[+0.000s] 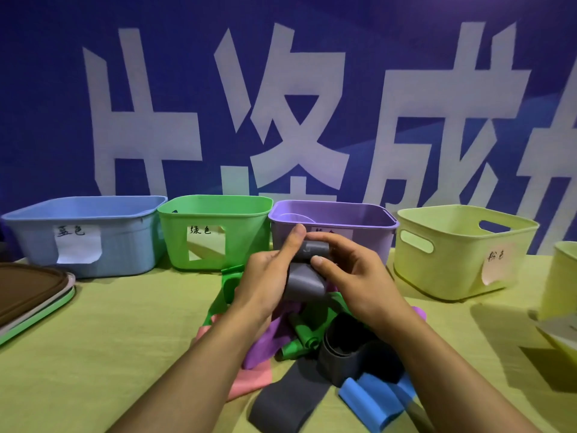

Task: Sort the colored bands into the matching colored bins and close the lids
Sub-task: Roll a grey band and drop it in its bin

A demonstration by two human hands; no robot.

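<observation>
Both hands hold one grey band (pixel 304 278) up in front of the purple bin (pixel 359 214). My left hand (pixel 268 276) grips its left side, thumb up by the top fold. My right hand (pixel 352 276) pinches the rolled top end from the right. Under my forearms lies a heap of bands: green (pixel 299 339), purple (pixel 265 342), pink (pixel 249 382), dark grey (pixel 287 398) and blue (pixel 371 401). The blue bin (pixel 84 214), green bin (pixel 215 203) and yellow bin (pixel 462 217) stand open in a row with the purple one.
A stack of lids (pixel 28 295), brown on top with a green one beneath, lies at the left edge. Another yellow container (pixel 562 276) stands at the right edge. A blue banner with white characters hangs behind the bins.
</observation>
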